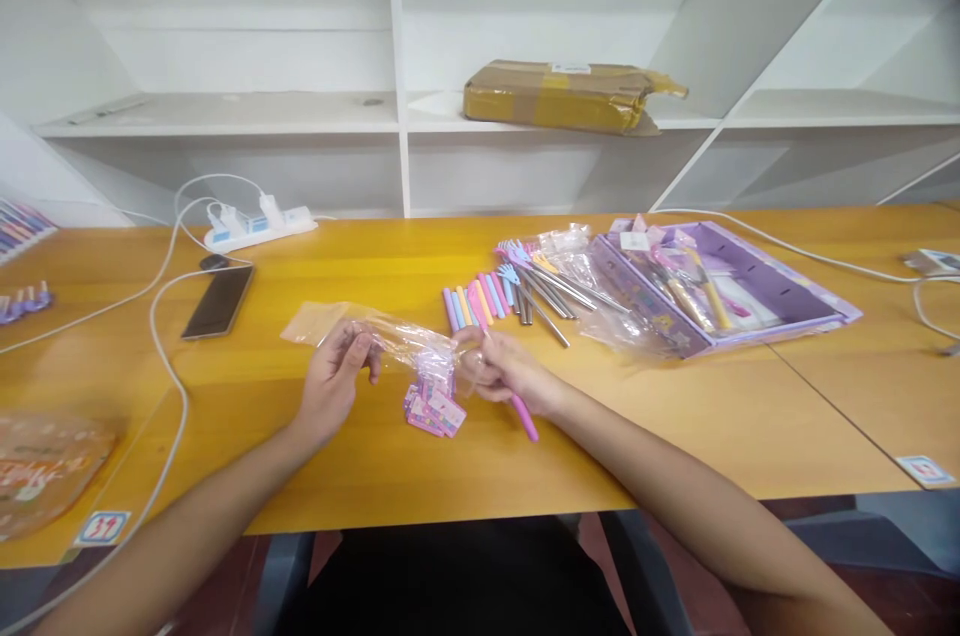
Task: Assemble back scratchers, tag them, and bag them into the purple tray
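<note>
A clear plastic bag [409, 336] is stretched between my two hands over the table. My left hand [339, 371] pinches the bag on its left side. My right hand [510, 371] is closed around a purple-handled stick [525, 418], whose handle end points down toward the table's front edge; the bag's right end is at these fingers. Small pink and purple printed cards [436, 411] lie in a pile below the bag. Beyond my right hand is a row of pastel handles [476, 301], beside back scratchers [536, 286] with metal rods and coloured hand-shaped heads.
A purple open box [780, 281] at right holds packed items, with loose clear bags [574, 251] beside it. A phone [219, 302], a power strip [261, 228] and white cables lie at left. An orange printed bag [52, 471] is front left. A taped carton [559, 96] sits on the shelf.
</note>
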`<control>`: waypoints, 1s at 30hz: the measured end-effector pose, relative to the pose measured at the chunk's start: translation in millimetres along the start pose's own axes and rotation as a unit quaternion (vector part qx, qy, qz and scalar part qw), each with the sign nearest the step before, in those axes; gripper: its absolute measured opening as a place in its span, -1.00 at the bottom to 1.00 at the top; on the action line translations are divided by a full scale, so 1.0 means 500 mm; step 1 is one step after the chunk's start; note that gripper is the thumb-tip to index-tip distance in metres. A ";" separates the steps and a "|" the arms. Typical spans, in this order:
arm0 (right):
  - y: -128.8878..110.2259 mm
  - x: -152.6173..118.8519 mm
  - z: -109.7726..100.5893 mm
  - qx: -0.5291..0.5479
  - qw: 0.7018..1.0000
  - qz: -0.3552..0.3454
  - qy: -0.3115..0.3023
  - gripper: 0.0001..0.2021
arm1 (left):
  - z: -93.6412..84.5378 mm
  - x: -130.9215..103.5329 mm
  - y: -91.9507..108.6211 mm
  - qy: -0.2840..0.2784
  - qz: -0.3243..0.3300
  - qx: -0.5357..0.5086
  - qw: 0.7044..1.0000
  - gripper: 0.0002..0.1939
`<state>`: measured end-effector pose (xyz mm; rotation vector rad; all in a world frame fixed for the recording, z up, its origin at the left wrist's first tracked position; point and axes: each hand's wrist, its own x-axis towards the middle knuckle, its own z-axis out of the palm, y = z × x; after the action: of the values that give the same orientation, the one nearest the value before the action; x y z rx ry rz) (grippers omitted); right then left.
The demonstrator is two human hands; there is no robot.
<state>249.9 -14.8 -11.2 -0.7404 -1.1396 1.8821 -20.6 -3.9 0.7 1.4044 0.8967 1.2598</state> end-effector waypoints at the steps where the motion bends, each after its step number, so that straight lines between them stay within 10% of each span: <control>1: 0.003 -0.003 0.006 -0.023 1.000 0.005 -0.002 -0.51 | 0.001 0.001 0.002 0.002 -0.002 -0.005 1.000 -0.72; 8: 0.017 -0.001 0.030 -0.089 0.996 0.007 -0.012 -0.52 | 0.031 -0.009 0.008 -0.143 -0.080 0.044 0.986 -0.66; 16: 0.010 -0.010 -0.006 -0.148 0.984 -0.094 0.030 -0.48 | 0.004 0.012 -0.007 0.020 -0.071 0.015 0.997 -0.68; 23: -0.008 -0.026 -0.003 -0.534 0.800 -0.271 0.043 -0.70 | 0.007 0.015 -0.003 0.020 -0.093 -0.140 0.986 -0.72; 30: 0.003 -0.018 -0.007 -0.626 0.727 -0.274 0.072 -0.80 | 0.012 0.015 0.006 0.009 -0.105 -0.192 0.976 -0.75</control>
<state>256.6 -21.4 -13.5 -1.0192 -2.1931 0.3339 -13.8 1.4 5.9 0.9688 0.7431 1.2092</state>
